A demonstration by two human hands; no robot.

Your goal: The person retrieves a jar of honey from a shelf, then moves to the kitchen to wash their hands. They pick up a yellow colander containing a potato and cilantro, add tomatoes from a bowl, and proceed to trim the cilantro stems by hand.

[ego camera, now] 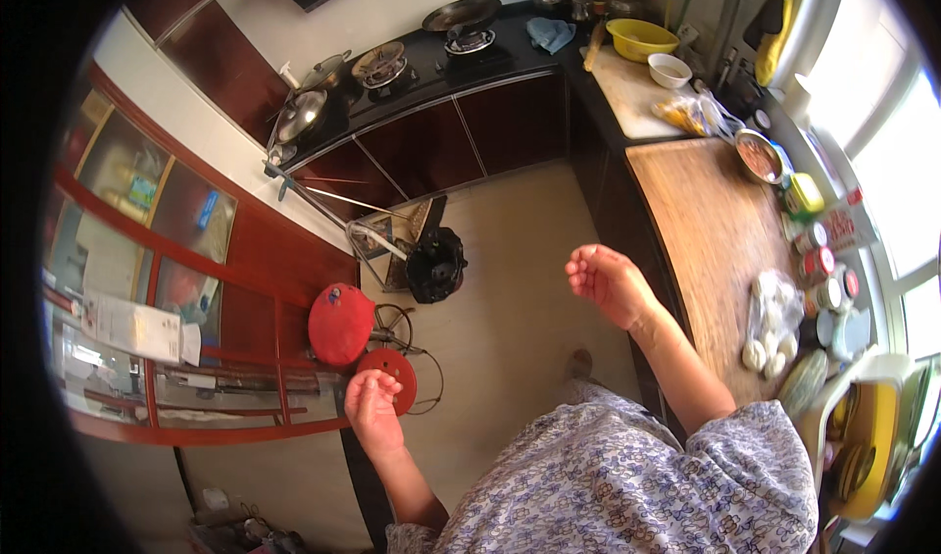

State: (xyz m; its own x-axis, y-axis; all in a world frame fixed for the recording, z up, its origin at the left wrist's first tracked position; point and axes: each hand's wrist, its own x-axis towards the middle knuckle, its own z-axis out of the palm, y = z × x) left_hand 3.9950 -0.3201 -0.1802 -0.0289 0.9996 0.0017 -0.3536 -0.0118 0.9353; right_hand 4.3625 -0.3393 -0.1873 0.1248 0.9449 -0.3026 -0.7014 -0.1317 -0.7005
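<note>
Both of my hands are raised over the floor with their fingers curled in, and I see nothing in either. My left hand [373, 413] is in front of a round red stool seat [403, 399] and covers part of it. A second stool with a red cloth-like cover [340, 324] stands just beyond. My right hand [610, 285] hangs left of the counter, apart from the large wooden board [709, 238] on it. On that board lies a clear plastic bag [772, 322] of round white items, perhaps mushrooms or eggs.
A black-lined bin [435, 263] stands on the floor ahead. Along the back counter are a wok [462, 14], a lidded pan [300, 116] and a blue cloth [550, 34]. The right counter holds a yellow basin [641, 39], a metal bowl [759, 157] and several jars. A red glazed cabinet [253, 296] borders the left.
</note>
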